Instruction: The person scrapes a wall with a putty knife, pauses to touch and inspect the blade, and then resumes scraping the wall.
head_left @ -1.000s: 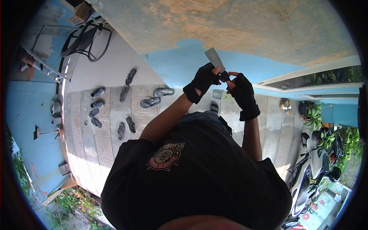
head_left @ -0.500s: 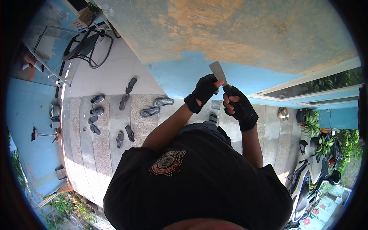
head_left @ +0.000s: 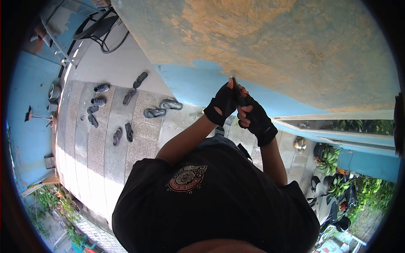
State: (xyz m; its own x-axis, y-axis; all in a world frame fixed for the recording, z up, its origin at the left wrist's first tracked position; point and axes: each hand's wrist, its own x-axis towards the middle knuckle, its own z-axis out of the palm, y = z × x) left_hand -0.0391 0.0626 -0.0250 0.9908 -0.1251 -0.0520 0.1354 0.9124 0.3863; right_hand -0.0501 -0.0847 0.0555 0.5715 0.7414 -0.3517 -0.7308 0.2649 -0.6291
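Raised since the earlier frame: both hands and the scraper, whose blade showed its flat side before and now shows edge-on, tip against the wall. Far left: broom lying by a blue side wall; beside it, metal pots, contents too small to tell. Paved floor: shoes and sandals in loose pairs, well apart from the person. Top left: folding chair. Centre: left hand in a black fingerless glove, fingers pressed together and pinching the blade near its upper end. Just beside it and touching it: right hand, gloved alike, fingers curled tight round the handle. Scraper located between the two hands, upright, its tip where the band of blue paint ends. Above and to the right: wall, bare, with patchy orange and grey-green stains. Lower right: plant pots at the foot of the wall, each holding green leafy plants. Beyond them, further right and lower: motorbike, partly cut off by the picture's dark rim.
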